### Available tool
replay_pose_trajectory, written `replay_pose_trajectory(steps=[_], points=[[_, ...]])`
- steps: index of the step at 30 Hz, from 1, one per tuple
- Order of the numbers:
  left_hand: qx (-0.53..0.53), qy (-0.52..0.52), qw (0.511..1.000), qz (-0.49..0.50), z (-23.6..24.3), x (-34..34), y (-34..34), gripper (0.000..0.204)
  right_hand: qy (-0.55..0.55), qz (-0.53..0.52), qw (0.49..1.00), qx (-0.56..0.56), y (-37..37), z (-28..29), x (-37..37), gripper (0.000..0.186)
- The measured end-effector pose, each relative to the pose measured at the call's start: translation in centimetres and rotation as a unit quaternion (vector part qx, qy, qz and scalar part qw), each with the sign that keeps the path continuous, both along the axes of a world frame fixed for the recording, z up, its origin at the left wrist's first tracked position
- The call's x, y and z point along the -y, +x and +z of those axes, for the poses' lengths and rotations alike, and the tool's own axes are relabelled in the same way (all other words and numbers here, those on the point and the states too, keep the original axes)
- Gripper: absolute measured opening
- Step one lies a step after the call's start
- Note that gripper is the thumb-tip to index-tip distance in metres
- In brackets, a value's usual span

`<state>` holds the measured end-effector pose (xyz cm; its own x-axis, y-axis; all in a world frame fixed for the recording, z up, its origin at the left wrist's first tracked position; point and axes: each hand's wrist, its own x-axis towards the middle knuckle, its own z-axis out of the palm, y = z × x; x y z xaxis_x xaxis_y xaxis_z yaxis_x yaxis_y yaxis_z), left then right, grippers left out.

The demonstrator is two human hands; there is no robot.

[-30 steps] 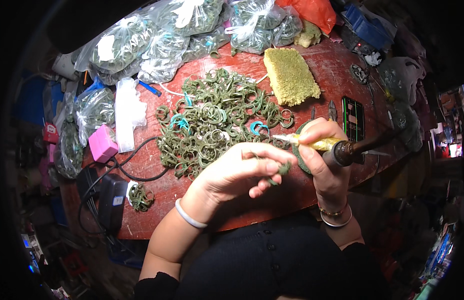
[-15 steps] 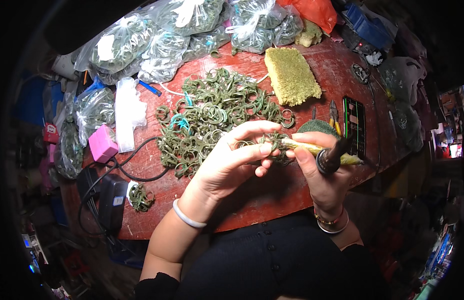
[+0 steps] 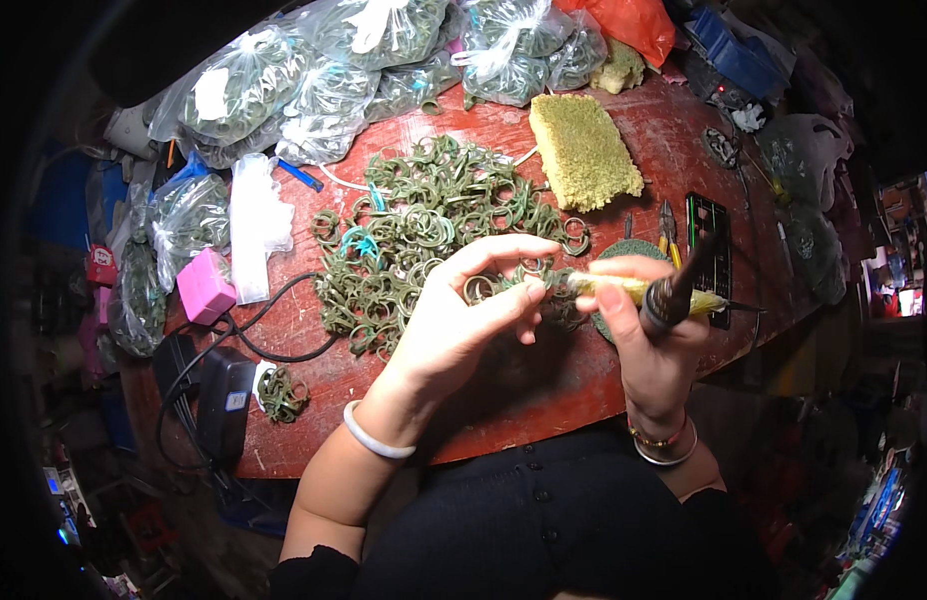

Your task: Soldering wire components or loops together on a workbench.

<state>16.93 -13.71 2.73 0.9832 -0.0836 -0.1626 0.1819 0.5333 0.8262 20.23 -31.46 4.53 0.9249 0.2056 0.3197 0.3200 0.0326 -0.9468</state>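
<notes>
My left hand [image 3: 474, 310] is closed on small green ring pieces [image 3: 529, 272] near the middle of the red table. My right hand [image 3: 644, 350] grips a dark, cylindrical tool [image 3: 674, 295] together with a yellow, stick-like piece [image 3: 629, 285], whose pale tip meets the pieces in my left hand; the exact contact is unclear. A large loose pile of green rings [image 3: 429, 175], with some turquoise ones, lies just beyond my hands. Behind my right hand sits a round dark-green pad [image 3: 617, 250].
Red table [image 3: 484, 420]; bagged green pieces [image 3: 374, 30] along the back; yellow sponge [image 3: 584, 150]; pliers [image 3: 667, 235] and phone [image 3: 709, 220] at right; pink block [image 3: 206, 288], black box [image 3: 224, 400], cables [image 3: 284, 355], small ring heap [image 3: 282, 392] at left; blue bin [image 3: 739, 55] at back right.
My left hand has risen with its green pieces. My right hand has turned the tool more upright and brought the pale tip onto those pieces.
</notes>
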Motion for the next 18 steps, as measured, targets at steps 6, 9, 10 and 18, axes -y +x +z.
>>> replay_pose_trajectory(steps=[6,9,10,18], points=[[0.036,0.055,0.998,0.012,-0.52,0.12,-0.05,0.032,-0.036,0.053,0.998,0.014,0.40,-0.10,0.55,0.016],[0.033,0.064,0.997,0.011,-0.15,0.19,-0.04,0.033,-0.021,0.019,1.000,-0.010,0.23,-0.04,0.37,0.016],[0.029,0.074,0.997,0.013,0.02,0.15,-0.04,0.033,-0.021,0.023,0.999,-0.015,0.24,-0.16,0.41,0.015],[-0.045,-0.051,0.998,-0.009,0.31,-0.12,0.03,0.036,-0.010,0.016,1.000,-0.003,0.79,-0.20,0.67,0.011]])
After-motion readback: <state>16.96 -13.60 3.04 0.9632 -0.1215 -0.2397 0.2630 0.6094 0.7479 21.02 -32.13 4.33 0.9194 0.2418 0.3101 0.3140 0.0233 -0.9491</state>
